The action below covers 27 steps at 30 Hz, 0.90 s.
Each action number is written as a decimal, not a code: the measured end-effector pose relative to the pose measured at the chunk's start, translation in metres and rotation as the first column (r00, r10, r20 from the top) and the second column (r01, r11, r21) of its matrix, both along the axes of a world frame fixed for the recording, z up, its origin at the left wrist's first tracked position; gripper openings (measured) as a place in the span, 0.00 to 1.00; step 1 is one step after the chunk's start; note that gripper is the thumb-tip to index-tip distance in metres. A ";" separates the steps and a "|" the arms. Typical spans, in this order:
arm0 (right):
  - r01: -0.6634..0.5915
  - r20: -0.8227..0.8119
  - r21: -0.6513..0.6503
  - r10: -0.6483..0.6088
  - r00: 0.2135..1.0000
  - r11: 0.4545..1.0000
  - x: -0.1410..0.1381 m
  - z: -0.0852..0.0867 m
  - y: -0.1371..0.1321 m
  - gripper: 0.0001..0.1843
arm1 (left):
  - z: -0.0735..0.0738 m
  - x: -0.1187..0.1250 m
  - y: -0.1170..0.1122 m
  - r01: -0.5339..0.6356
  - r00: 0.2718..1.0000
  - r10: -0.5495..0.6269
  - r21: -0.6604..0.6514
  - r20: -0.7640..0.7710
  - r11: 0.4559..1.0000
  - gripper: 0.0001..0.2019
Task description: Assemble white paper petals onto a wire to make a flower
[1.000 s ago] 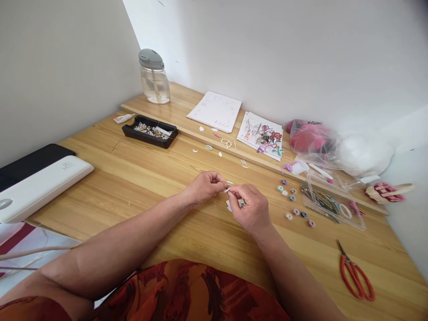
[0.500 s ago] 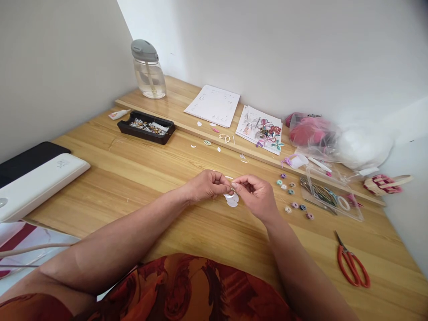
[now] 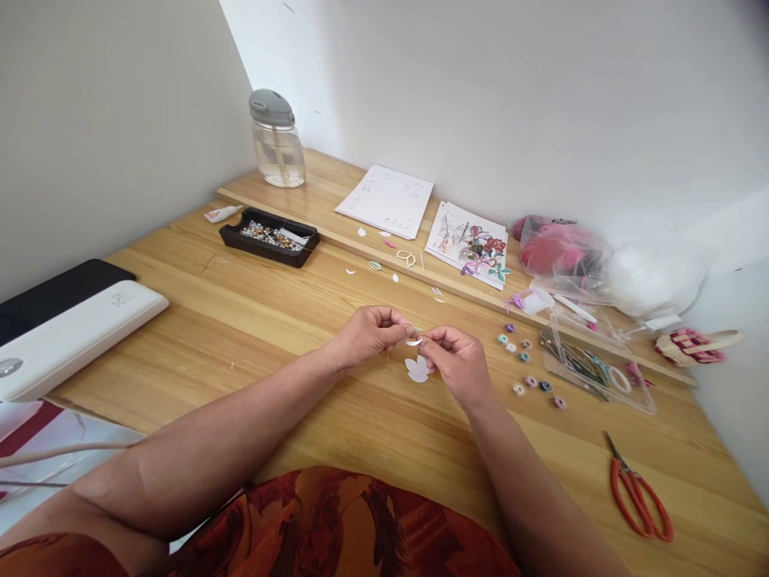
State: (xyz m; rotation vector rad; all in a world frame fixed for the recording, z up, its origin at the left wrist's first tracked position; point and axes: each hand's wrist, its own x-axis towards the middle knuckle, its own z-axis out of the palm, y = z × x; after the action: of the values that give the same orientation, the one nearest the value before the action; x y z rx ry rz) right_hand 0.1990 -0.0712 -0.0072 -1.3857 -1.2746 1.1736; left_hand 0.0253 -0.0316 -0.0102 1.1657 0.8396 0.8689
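Note:
My left hand (image 3: 369, 334) and my right hand (image 3: 457, 361) meet over the middle of the wooden table (image 3: 252, 320). Both pinch a small white paper loop (image 3: 413, 340) between their fingertips. Just below the loop, white paper petal shapes (image 3: 416, 369) lie flat on the table. Several small coloured paper coils (image 3: 529, 369) sit to the right of my right hand.
Red scissors (image 3: 640, 497) lie at the near right. A clear box of paper strips (image 3: 592, 365), pink material in bags (image 3: 558, 248), cards (image 3: 472, 244), a white sheet (image 3: 388, 200), a black bead tray (image 3: 270, 235), a glue tube (image 3: 222, 212) and a water bottle (image 3: 277, 140) line the back. A white device (image 3: 78, 332) lies left.
My right hand has turned and drawn back from over the white petals, which now show on the table. Both hands keep pinching the loop.

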 end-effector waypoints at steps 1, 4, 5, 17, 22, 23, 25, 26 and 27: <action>-0.004 -0.008 -0.005 0.004 1.000 1.000 -0.001 -0.001 -0.001 0.12 | 0.000 0.000 0.000 -0.023 1.000 0.023 -0.003 0.005 1.000 0.15; -0.013 -0.018 0.003 0.013 1.000 1.000 -0.006 -0.005 -0.003 0.12 | 0.000 0.001 0.002 -0.071 0.997 0.071 -0.009 0.007 0.997 0.15; -0.014 -0.009 0.012 0.014 1.000 1.000 -0.007 -0.006 -0.004 0.11 | 0.000 0.001 0.002 -0.082 0.997 0.082 -0.011 0.004 0.997 0.15; -0.082 0.455 0.442 -0.144 0.879 0.893 -0.013 -0.005 -0.014 0.05 | 0.002 0.001 0.003 -0.114 0.992 0.114 0.011 -0.059 0.993 0.13; -0.102 0.483 0.457 -0.150 0.863 0.884 -0.014 -0.004 -0.014 0.06 | 0.000 0.002 0.003 -0.121 0.991 0.121 0.017 -0.055 0.993 0.12; -0.113 0.501 0.464 -0.155 0.852 0.878 -0.014 -0.004 -0.015 0.06 | -0.001 0.002 0.003 -0.118 0.991 0.119 0.021 -0.058 0.993 0.12; -0.131 0.531 0.474 -0.164 0.831 0.871 -0.013 -0.002 -0.016 0.06 | -0.001 0.002 0.003 -0.107 0.992 0.109 0.029 -0.067 0.994 0.12; -0.136 0.541 0.474 -0.165 0.825 0.870 -0.013 -0.001 -0.016 0.06 | 0.000 0.002 0.003 -0.102 0.992 0.104 0.032 -0.073 0.994 0.12; -0.139 0.549 0.471 -0.167 0.819 0.871 -0.013 0.000 -0.018 0.06 | 0.000 0.002 0.003 -0.098 0.992 0.100 0.033 -0.078 0.995 0.12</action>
State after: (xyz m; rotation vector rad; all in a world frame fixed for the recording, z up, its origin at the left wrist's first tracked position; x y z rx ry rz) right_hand 0.1861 -0.0888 -0.0077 -1.3846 -1.8284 0.3372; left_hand 0.0268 -0.0289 -0.0101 1.1987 0.9591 0.9239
